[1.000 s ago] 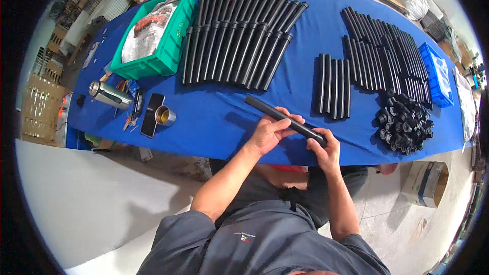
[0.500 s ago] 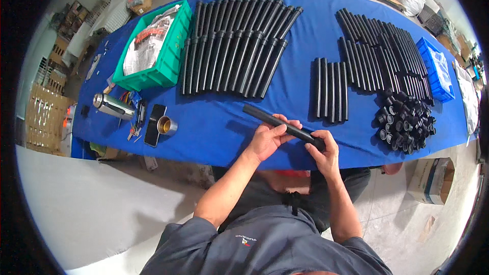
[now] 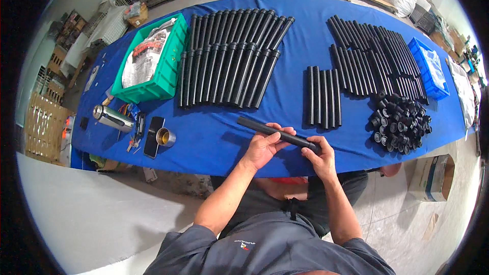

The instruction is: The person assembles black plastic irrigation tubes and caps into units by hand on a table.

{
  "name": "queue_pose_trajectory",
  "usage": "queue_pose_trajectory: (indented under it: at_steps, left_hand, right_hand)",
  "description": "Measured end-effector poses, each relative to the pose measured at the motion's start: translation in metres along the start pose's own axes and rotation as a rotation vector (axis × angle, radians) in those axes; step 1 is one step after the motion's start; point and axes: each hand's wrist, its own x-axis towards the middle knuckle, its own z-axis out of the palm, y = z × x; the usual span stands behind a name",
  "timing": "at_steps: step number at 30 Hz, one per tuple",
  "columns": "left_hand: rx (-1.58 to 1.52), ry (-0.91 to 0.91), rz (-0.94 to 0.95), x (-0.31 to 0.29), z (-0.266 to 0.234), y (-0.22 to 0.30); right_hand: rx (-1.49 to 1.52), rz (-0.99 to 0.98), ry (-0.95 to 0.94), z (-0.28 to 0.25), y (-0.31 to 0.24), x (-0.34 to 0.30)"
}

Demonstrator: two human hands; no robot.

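The person holds one black tube [image 3: 277,134] in both hands, just above the near edge of the blue table [image 3: 214,142]. The left hand [image 3: 262,147] is curled around the tube's middle, fingers wrapped over it from behind and the thumb under. The right hand [image 3: 320,156] is closed on the tube's right end, fingers folded round the tip. The tube slants, its free left end sticking out up and left of the left hand.

Just beyond the right hand lies a row of five short tubes [image 3: 323,95], side by side. To the right of that hand sits a heap of small black caps [image 3: 400,121], too many and too tangled to count. Further off beyond the heap lie many thin tubes [image 3: 374,56] in rows, and one blue bin [image 3: 429,69] at their right. Beyond the left hand lie two rows of thick tubes [image 3: 229,61], roughly a dozen each; the exact number cannot be told. Left of those stands one green bin [image 3: 165,76]. Left of the left hand are one steel flask [image 3: 113,118], one black phone [image 3: 153,137] and one small metal cup [image 3: 165,136].
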Motion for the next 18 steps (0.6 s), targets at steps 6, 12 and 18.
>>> queue_pose_trajectory:
  at_steps: [6,12,18]
  left_hand:
    - [-0.010,-0.022,0.005,-0.001,-0.001,0.002]
    - [0.042,0.029,0.016,0.000,0.007,-0.003]
    - [1.140,0.135,-0.260,-0.048,0.048,0.018]
  right_hand:
    - [0.038,-0.083,0.053,0.004,-0.003,0.000]
    - [-0.093,-0.057,0.013,-0.006,-0.004,-0.002]
    - [0.228,0.095,-0.052,-0.011,-0.013,0.007]
